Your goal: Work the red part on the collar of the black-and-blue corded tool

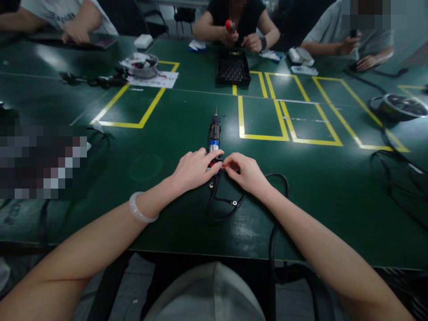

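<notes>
An electric screwdriver lies on the green table, its thin bit pointing away from me. A blue band and a silver section show on its body, and the rear end looks opened up. My left hand is closed around that rear part, thumb and index finger on its near side. Close beside it, my right hand pinches a small red piece, perhaps a wire end, against the screwdriver's right side. A black cable loops from the rear end under my right wrist. A ring terminal sits on a short black lead.
Yellow tape outlines mark the table. Farther back are a black tray, a metal bowl with items and a white box. A round metal dish and tangled cables lie right. Several people work across the table.
</notes>
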`<state>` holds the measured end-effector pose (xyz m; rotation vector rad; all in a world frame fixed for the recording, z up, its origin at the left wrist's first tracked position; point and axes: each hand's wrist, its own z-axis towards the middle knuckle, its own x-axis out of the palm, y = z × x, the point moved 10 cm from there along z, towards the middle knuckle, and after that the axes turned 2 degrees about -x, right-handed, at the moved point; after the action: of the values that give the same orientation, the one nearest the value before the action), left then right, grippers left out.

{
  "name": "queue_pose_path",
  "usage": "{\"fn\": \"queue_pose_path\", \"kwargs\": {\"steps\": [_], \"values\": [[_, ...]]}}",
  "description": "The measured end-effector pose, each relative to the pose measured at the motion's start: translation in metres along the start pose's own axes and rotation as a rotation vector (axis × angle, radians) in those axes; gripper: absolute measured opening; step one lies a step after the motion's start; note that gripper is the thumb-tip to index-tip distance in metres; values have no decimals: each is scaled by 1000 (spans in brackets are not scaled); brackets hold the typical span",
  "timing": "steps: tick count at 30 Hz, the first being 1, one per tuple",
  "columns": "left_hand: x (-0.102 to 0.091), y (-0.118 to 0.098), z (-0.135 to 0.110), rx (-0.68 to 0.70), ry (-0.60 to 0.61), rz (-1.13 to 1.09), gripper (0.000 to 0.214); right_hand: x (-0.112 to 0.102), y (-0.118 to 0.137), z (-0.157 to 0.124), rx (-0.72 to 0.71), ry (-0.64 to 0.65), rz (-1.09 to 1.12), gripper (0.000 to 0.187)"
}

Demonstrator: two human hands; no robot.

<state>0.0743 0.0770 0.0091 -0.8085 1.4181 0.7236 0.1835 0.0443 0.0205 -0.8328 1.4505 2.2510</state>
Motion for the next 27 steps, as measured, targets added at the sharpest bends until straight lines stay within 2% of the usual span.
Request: {"fn": "queue_pose_path", "kwargs": {"steps": [10, 16, 22, 27], "values": [[-3, 5, 3, -15, 36, 6, 47, 2, 3, -1, -17, 40, 80, 14], [-5, 23, 3, 1, 75, 77, 48, -12, 1, 0, -44, -30, 0, 10], [-9, 61, 0, -29, 111, 154, 53, -22, -3, -1, -53, -73, -16, 9], [-10, 117, 4, -100, 137, 174, 57, -20, -5, -2, -46, -64, -22, 9]]}}
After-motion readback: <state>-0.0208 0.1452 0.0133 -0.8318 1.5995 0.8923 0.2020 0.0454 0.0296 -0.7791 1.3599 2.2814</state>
